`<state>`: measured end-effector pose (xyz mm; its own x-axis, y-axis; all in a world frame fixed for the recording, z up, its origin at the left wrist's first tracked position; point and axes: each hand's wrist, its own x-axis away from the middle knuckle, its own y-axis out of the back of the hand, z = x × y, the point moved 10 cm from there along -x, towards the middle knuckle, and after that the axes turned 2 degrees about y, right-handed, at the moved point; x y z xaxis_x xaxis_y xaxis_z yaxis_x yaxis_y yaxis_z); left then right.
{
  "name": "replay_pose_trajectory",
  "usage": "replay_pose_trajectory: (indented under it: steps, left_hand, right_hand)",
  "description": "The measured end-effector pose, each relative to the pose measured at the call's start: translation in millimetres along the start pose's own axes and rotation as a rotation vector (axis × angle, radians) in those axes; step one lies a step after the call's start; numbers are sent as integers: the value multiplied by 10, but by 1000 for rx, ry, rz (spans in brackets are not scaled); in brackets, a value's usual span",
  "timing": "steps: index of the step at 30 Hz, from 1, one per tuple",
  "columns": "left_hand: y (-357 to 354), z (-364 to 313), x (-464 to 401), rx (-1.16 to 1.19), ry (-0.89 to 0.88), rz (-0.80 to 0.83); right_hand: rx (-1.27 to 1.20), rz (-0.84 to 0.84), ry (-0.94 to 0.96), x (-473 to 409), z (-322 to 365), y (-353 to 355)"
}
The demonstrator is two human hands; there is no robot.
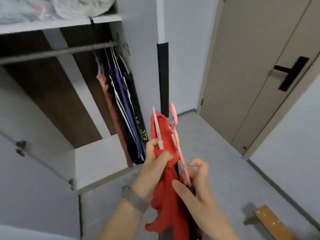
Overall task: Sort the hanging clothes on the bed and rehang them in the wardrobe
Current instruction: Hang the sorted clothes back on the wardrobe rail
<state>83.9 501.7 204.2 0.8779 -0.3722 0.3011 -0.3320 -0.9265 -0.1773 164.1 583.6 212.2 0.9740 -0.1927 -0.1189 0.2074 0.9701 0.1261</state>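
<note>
A red garment (pixel 164 198) hangs on a pink plastic hanger (pixel 174 129) in front of me, low in the middle of the view. My left hand (pixel 156 163) grips the red cloth together with one hanger arm. My right hand (pixel 195 186) pinches the hanger's other arm near its lower end, with the index finger stretched across the cloth. The open wardrobe stands to the left with its rail (pixel 57 52) running across. Several garments (pixel 123 108) hang bunched at the rail's right end: a rust one, navy striped ones and a black one.
Folded bedding (pixel 69 7) lies on the shelf above the rail. The wardrobe door (pixel 34 132) is swung open at left. A closed beige room door (pixel 256 70) with a black handle is at right. A wooden piece (pixel 271 222) shows at the bottom right.
</note>
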Motion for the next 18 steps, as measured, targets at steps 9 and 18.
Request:
replay_pose_trajectory:
  steps: [9,18]
  left_hand:
    - [2185,-689,311,-135,-158,-317]
    - [3650,-1020,456,-20,-199,-326]
  right_hand:
    - [-193,189,-80,-779,-33,-1749]
    - [-174,201,-43,-1474,367,-3292]
